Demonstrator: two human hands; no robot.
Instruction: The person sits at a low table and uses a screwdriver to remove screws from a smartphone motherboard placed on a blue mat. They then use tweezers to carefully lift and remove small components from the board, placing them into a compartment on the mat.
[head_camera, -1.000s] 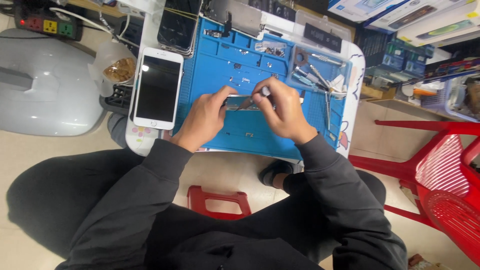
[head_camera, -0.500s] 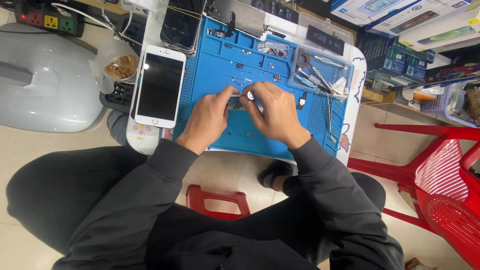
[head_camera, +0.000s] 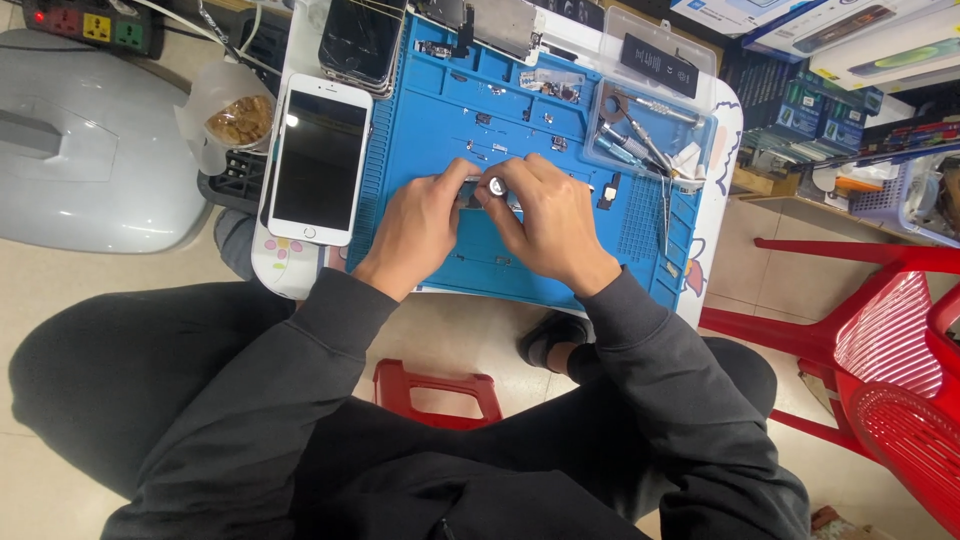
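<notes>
Pale beige floor tiles (head_camera: 60, 300) spread under a small white tabletop (head_camera: 722, 150), lit evenly from above. A red plastic chair (head_camera: 890, 350) stands well to the right of the right hand (head_camera: 545, 220), and a low red stool (head_camera: 435, 392) sits below both hands. A grey rounded appliance (head_camera: 90, 140) lies far left, a power strip (head_camera: 95, 25) beyond it.

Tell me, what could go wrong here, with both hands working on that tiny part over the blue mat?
Tiny loose parts lie scattered on the blue mat; a sleeve or the left hand could sweep them off. The silver-tipped tool in the right hand might slip off the small part pinched between the hands. The white phone lies at the mat's edge and could get nudged.
</notes>
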